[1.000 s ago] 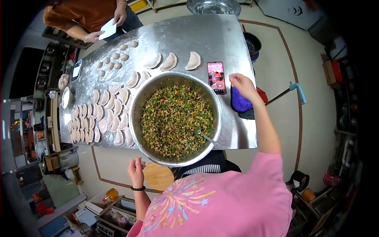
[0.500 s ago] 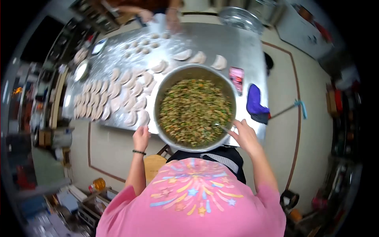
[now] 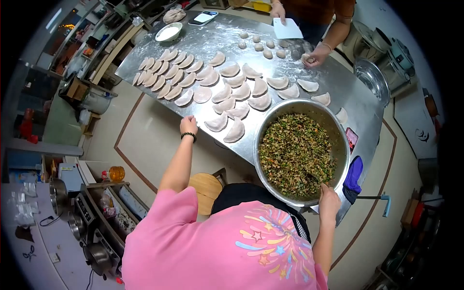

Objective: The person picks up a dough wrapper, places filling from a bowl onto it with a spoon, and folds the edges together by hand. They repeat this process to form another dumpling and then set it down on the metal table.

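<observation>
My right hand (image 3: 329, 197) is at the near right rim of a large metal bowl (image 3: 259, 166), closed round a spoon (image 3: 313, 177) whose head is in the chopped filling (image 3: 295, 150). The filling is brown and green with orange bits. My left hand (image 3: 189, 124), with a dark beaded bracelet at the wrist, is by the table's near edge with its fingers curled in. No object shows in it. Folded dumplings (image 3: 235, 131) lie just right of it, and a flat round wrapper (image 3: 202, 94) lies beyond it among rows of dumplings.
Across the metal table (image 3: 333, 67), a co-worker holds a white scraper (image 3: 287, 29) beside several dough pieces (image 3: 258, 47). A flour bowl (image 3: 169, 33) and scale (image 3: 203, 18) stand at the far left. A phone (image 3: 351, 138) and purple cloth item (image 3: 354, 174) lie right. A wooden stool (image 3: 205, 192) stands below.
My view has turned left, so the bowl and table appear shifted right. The spoon's head sits deeper in the filling, and my left hand is farther from the bowl.
</observation>
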Demonstrator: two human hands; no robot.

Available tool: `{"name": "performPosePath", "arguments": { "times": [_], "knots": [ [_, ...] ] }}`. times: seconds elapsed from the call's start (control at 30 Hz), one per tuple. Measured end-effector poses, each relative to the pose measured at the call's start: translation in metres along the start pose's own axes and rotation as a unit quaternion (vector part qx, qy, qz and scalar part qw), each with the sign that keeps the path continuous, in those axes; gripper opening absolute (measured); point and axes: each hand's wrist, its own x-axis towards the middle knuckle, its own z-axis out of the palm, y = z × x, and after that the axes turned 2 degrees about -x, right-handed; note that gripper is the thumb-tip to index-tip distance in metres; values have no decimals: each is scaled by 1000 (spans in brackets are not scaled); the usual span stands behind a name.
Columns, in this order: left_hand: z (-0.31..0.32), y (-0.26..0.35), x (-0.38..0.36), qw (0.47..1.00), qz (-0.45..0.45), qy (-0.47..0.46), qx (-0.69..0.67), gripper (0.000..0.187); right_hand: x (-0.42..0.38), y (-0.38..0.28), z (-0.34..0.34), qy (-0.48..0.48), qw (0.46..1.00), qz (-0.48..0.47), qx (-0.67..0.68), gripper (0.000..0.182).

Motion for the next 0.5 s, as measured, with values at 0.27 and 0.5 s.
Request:
{"name": "performPosePath", "arguments": {
  "times": [0.27, 0.5],
  "knots": [
    [38, 37, 112, 985, 111, -90, 101, 31, -29, -10, -9, -37, 995, 94, 25, 23],
    [73, 25, 198, 881, 127, -222, 397, 58, -52, -28, -30, -44, 992, 111, 33, 34]
  ]
}}
